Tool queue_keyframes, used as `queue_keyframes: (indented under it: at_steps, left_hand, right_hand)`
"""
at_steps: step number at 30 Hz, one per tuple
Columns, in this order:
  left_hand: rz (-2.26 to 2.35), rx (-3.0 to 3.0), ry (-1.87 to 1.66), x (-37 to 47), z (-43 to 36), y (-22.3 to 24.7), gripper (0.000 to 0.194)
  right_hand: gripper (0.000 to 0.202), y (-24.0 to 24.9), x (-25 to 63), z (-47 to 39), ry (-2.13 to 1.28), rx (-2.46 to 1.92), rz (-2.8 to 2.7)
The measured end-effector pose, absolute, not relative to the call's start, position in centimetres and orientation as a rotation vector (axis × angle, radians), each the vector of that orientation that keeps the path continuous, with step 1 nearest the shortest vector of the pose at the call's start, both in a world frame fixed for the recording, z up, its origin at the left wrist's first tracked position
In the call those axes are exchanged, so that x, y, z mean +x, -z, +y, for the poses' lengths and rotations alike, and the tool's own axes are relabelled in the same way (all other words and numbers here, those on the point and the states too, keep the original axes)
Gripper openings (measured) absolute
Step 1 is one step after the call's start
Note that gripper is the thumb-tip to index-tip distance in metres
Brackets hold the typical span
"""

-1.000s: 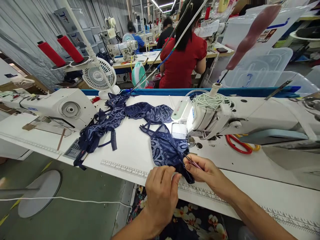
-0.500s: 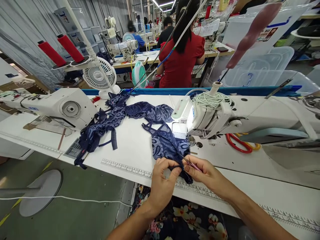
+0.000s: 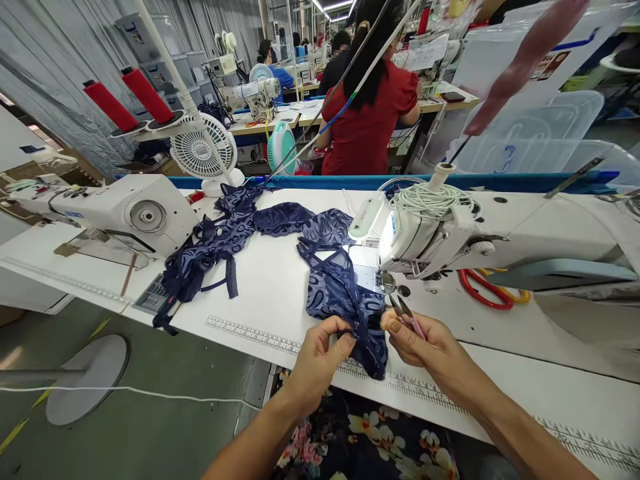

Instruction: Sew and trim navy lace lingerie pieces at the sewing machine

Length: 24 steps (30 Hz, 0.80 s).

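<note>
Seen from the middle of the view, a pleated silvery curtain walled the room at 10 o'clock, with lidded storage bins stacked against it nearer 11. Narrow strip lights ran along the ceiling at 12, above rows of pale-topped tables receding into the distance. Large translucent plastic boxes were piled at 2. A long white worktable stretched from 9 across to 4, and a blue band edged its far side. Between 7 and 8 lay a green floor, crossed by a white cable; at 8 stood a round grey pedestal base beside yellow floor markings.
</note>
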<state>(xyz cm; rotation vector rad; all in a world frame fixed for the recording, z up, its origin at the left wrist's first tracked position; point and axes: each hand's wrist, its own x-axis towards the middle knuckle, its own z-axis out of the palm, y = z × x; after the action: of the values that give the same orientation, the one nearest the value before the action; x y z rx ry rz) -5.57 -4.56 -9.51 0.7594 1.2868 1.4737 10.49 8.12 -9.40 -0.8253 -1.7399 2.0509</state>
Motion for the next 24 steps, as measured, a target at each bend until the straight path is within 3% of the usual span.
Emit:
queue_keyframes:
  at_steps: [5, 10, 15, 20, 24]
  left_hand:
    - [1.41, 0.881, -1.483, -4.7, -4.2, 10.0, 0.03]
    - [1.558, 1.016, -1.499, -4.6, -4.3, 10.3, 0.021]
    - [1.699, 1.263, -1.428, -5.0, -4.4, 10.2, 0.015]
    - [1.802, 1.584, -1.314, -5.6, -4.5, 10.3, 0.015]
    - [1.985, 1.831, -1.243, -5.9, -4.6, 11.0, 0.012]
  right_hand:
    - [0.037, 8.2, 10.0, 6.1, -1.592, -0.914, -2.118]
    - [0.027, 7.6, 9.7, 5.5, -1.513, -0.9, -2.192]
    - [0.029, 7.7, 9.3, 6.2, -1.88, -0.843, -2.153]
    - [0.034, 8.4, 8.8, 6.0, -2.475, -0.759, -1.649]
    - [0.039, 9.7, 8.7, 5.5, -2.646, -0.74, -1.41]
